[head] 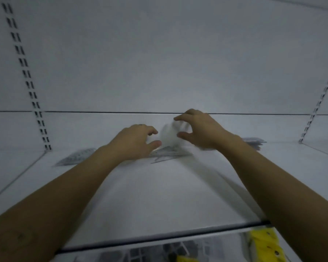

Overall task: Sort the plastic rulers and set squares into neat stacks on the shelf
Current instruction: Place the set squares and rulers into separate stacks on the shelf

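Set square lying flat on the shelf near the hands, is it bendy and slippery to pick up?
The set square looks thin and clear, so it is probably light and only slightly bendy. It lies flat on the smooth white shelf, so it would likely slide when pushed and be fiddly to lift.

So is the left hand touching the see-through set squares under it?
Cannot tell. The head view shows the left hand right over the set squares, thumb close to them, but blur hides any contact or gap.
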Demonstrator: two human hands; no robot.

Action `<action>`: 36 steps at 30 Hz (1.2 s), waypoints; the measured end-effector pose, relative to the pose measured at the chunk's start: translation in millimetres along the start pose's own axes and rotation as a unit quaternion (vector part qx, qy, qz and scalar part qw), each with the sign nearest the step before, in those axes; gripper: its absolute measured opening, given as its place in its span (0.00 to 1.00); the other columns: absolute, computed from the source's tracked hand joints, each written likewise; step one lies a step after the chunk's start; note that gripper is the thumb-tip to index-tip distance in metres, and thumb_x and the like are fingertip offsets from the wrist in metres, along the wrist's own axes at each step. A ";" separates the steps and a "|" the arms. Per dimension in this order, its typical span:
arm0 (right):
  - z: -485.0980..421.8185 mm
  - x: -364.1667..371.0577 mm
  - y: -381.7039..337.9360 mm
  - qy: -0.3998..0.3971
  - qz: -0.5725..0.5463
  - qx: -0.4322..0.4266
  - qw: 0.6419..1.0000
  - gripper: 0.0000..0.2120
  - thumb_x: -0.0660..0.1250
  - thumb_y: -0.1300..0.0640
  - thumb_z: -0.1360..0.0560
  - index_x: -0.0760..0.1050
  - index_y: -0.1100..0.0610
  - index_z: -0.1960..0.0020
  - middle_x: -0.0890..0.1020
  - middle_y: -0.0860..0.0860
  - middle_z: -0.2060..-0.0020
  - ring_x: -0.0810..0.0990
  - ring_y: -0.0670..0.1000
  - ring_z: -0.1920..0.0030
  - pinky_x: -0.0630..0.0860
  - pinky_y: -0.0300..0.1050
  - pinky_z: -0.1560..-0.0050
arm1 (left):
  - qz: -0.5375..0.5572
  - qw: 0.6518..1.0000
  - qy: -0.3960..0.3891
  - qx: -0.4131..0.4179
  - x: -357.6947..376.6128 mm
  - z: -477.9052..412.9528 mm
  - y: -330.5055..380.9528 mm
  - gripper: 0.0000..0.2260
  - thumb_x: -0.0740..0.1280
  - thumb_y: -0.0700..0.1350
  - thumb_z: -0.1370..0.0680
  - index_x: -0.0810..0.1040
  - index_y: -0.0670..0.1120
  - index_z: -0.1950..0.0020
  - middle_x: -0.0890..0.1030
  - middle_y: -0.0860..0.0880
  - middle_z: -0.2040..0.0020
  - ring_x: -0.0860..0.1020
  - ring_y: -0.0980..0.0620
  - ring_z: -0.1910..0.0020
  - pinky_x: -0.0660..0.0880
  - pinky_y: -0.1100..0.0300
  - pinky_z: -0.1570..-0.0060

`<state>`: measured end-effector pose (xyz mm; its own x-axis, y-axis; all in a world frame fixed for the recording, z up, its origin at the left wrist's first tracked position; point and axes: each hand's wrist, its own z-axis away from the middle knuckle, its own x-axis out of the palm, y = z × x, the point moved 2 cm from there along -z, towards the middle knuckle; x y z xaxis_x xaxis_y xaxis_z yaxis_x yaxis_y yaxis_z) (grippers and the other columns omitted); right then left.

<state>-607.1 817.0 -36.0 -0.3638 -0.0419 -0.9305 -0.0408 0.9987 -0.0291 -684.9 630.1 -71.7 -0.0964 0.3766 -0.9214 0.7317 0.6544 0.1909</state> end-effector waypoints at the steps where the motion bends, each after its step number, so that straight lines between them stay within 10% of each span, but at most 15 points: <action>1: -6.7 -0.7 -19.6 0.005 -0.004 -0.016 1.000 0.25 0.66 0.45 0.25 0.67 0.48 0.29 0.71 0.51 0.33 0.71 0.53 0.35 0.68 0.50 0.34 | -0.022 1.000 0.000 -0.003 -9.3 7.6 -6.0 0.23 0.61 0.61 0.23 0.70 0.53 0.31 0.74 0.52 0.35 0.73 0.50 0.38 0.70 0.53 0.39; 22: -99.5 67.7 -412.2 -0.184 -0.059 -0.269 0.943 0.29 0.65 0.40 0.25 0.66 0.50 0.28 0.71 0.52 0.32 0.71 0.52 0.35 0.68 0.47 0.37 | -0.120 0.937 0.035 -0.327 -143.1 294.8 -285.0 0.29 0.61 0.67 0.27 0.70 0.53 0.31 0.72 0.50 0.31 0.70 0.49 0.33 0.68 0.51 0.35; 36: -122.2 117.5 -484.1 -0.206 -0.101 -0.190 0.954 0.34 0.67 0.36 0.29 0.68 0.52 0.29 0.75 0.51 0.35 0.73 0.52 0.38 0.67 0.42 0.41 | -0.041 0.925 0.080 -0.369 -145.2 330.8 -347.7 0.30 0.67 0.63 0.28 0.69 0.50 0.30 0.72 0.46 0.33 0.70 0.46 0.35 0.67 0.48 0.35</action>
<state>-743.8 325.3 -86.6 0.0819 -0.1404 -0.9867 -0.4353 0.8855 -0.1622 -702.1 130.9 -116.3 -0.2728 0.3584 -0.8928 0.0628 0.9327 0.3553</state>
